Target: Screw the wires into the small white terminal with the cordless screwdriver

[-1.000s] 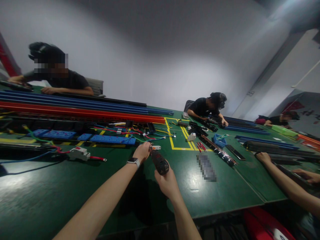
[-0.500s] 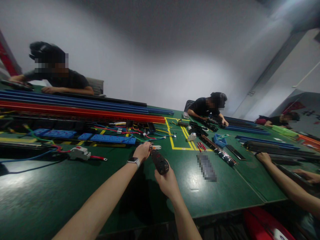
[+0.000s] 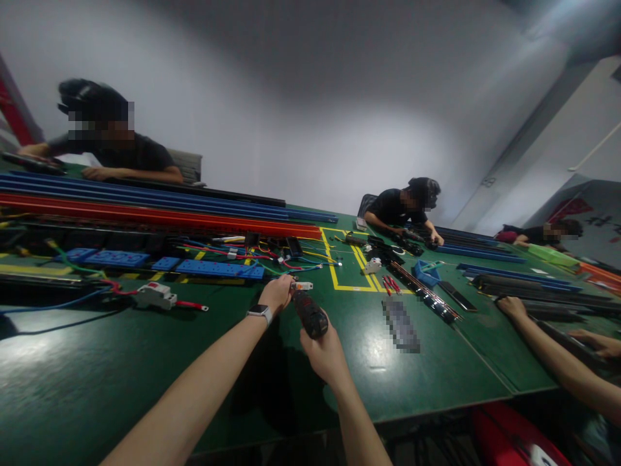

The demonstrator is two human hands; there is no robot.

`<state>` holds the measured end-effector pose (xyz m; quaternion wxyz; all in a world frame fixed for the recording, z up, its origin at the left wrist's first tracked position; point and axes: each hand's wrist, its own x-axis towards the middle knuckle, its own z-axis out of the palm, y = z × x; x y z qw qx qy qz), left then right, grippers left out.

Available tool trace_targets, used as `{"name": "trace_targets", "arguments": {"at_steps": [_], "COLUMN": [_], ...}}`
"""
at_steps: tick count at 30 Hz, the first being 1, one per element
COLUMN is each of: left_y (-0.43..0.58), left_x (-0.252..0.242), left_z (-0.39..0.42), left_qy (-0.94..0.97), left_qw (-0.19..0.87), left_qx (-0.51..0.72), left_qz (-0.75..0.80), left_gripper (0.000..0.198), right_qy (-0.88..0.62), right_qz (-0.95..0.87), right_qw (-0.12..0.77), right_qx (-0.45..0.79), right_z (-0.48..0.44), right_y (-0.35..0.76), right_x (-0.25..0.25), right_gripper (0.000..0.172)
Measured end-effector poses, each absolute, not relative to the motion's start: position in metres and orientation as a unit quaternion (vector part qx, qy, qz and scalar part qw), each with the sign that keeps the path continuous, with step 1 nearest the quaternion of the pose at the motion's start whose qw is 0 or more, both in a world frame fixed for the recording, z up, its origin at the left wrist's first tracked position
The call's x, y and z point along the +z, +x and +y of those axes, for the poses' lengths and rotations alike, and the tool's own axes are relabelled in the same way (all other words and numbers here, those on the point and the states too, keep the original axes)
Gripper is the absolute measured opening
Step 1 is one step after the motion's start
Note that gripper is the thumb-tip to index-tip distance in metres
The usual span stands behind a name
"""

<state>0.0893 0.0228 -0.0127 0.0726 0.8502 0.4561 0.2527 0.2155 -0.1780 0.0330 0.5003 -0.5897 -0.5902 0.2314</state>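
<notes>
Hardly anything is moving since the earlier frame: 2 hands are keeping their places at the drill (image 3: 310, 315) above the green table (image 3: 121, 362). My right hand (image 3: 324, 353) is gripping its handle, rear end facing me. My left hand (image 3: 278, 292) is pinching a small white block (image 3: 305, 286) at the drill's front, presumably bracing it against twisting; through my feed, I am not making out the tip.

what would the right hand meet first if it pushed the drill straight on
Likely the small white block at the left hand, just past the drill's front end; whether they touch is unclear.
</notes>
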Motion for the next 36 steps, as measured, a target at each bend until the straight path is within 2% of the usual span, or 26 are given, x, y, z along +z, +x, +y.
{"name": "trace_targets", "arguments": {"at_steps": [22,36], "left_y": [0.0889,0.0887], "left_x": [-0.0127,-0.011], "left_z": [0.0218,0.0222], "left_qy": [0.848,0.848], "left_qw": [0.071,0.088], "left_qx": [0.246,0.249], "left_qz": [0.464,0.46], "left_gripper": [0.023,0.023], "right_qy": [-0.598,-0.595], "right_qz": [-0.601,-0.593], "right_qw": [0.478,0.488], "right_qx": [0.232,0.237], "right_z": [-0.1769,-0.1774], "right_y": [0.2177,0.2175], "right_x": [0.0305,0.0338], "right_gripper": [0.054,0.048]}}
